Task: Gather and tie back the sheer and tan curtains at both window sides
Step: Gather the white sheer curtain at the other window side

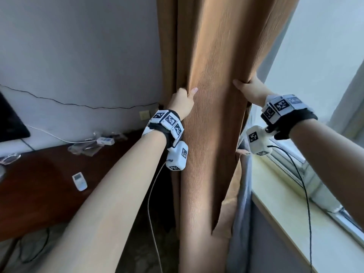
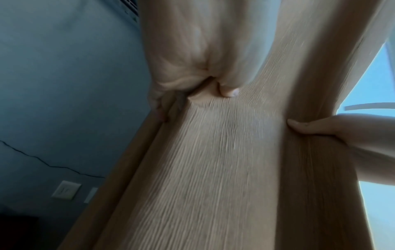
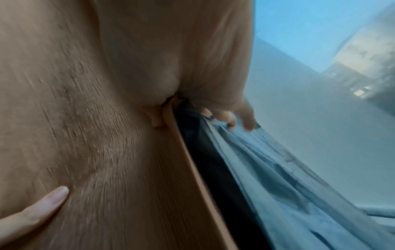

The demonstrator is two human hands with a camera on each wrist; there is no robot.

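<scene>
The tan curtain (image 1: 212, 115) hangs as a gathered bundle in the middle of the head view. My left hand (image 1: 185, 94) grips its left fold, with the thumb (image 2: 229, 92) on the front and the fingers (image 2: 159, 110) curled behind. My right hand (image 1: 246, 84) grips the right edge at about the same height, its thumb (image 2: 299, 126) pressed on the front. Behind that edge, its fingers (image 3: 230, 118) reach the grey-blue sheer curtain (image 3: 288, 177). The sheer curtain (image 1: 243, 194) hangs loose behind the tan one, beside the sill.
A dark wooden desk (image 1: 39, 194) stands at the left with a white remote (image 1: 79, 181), a power strip (image 1: 106, 140) and cables. A screen's corner (image 1: 9, 119) shows at the far left. The windowsill (image 1: 291, 209) and window (image 1: 325, 46) run along the right.
</scene>
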